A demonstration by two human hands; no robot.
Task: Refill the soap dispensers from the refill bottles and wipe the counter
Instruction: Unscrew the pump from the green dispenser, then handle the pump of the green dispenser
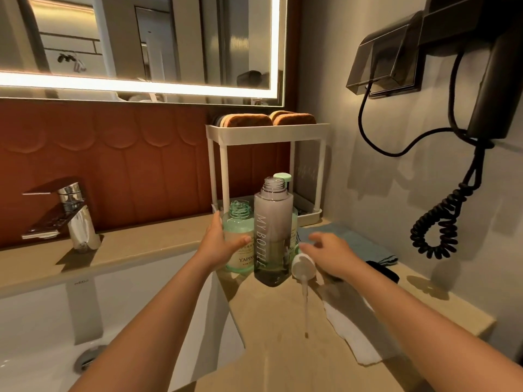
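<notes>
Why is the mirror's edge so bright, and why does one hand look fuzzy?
Head view: the lit strip round the mirror glares white, hiding detail there; same view, the right hand is blurred at the fingers, probably from moving, while the left hand gripping the green bottle looks sharper.

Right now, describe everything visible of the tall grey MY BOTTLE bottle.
The tall grey bottle stands upright on the beige counter beside the sink. It looks like translucent plastic, frosted above, darker and clearer toward the base, with MY BOTTLE in white down its side. Its threaded neck is open, with no cap. The green bottle in the left hand stands close on its left; contact is unclear.
</notes>
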